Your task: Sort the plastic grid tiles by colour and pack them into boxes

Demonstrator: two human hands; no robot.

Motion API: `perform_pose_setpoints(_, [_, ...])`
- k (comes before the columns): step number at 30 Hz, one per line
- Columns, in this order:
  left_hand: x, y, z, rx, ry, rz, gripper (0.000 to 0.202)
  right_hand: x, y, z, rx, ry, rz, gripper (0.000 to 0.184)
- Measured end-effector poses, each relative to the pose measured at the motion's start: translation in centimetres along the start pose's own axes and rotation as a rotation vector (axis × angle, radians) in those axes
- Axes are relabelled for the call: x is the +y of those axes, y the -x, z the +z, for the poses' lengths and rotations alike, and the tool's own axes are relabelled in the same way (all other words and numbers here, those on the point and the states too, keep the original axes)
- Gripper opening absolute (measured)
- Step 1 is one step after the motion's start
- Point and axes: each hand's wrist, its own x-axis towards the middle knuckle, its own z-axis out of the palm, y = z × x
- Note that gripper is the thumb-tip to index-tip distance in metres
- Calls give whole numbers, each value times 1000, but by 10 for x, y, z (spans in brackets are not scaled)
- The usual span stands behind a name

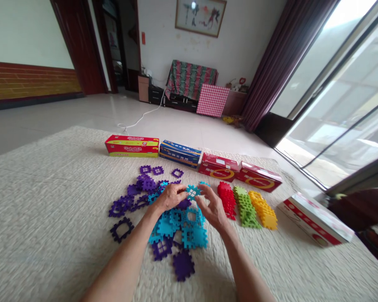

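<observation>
My left hand (pixel 171 196) pinches the left edge of a light-blue interlocking tile (pixel 192 192) with a four-pane window cutout, held above a pile of tiles. Close to that tile's right edge is my right hand (pixel 213 205), its fingers curved and spread; whether a fingertip touches the tile I cannot tell. Beneath both hands lie light-blue tiles (pixel 166 227) heaped with purple tiles (pixel 145 183). Some purple pieces lie apart, among them a solid one (pixel 183 265) in front and an open frame (pixel 122 229) at left. Another light-blue tile (pixel 204 183) shows partly behind my right fingers.
Right of the pile stand rows of red tiles (pixel 227 200), green tiles (pixel 247 207) and yellow tiles (pixel 263 209). A red-yellow box (pixel 132 147), a blue box (pixel 180 153) and two dark red boxes (pixel 219 167) line the back of the beige mat (pixel 66 188). A white-red box (pixel 315 218) sits at right.
</observation>
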Motion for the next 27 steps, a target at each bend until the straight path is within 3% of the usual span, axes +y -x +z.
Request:
perform_pose_setpoints(3, [-3, -1, 1, 11, 46, -32, 20, 0, 2, 5, 90, 186, -174, 53])
perform_pose_setpoints(7, [-5, -1, 3, -15, 112, -58, 20, -3, 6, 17, 57, 369, -221, 55])
perform_pose_setpoints(11, [-5, -2, 1, -6, 47, -53, 25, 2, 3, 21, 47, 423, -192, 52])
perform_pose_setpoints(17, [-9, -4, -7, 224, -152, -33, 29, 23, -31, -8, -93, 603, 27, 50])
perform_pose_setpoints(21, [-13, -5, -10, 251, -188, -24, 29, 29, -47, -21, -201, 778, 87, 42])
perform_pose_setpoints(27, [-15, -5, -10, 282, -173, -12, 29, 38, -47, -18, -247, 847, 105, 44])
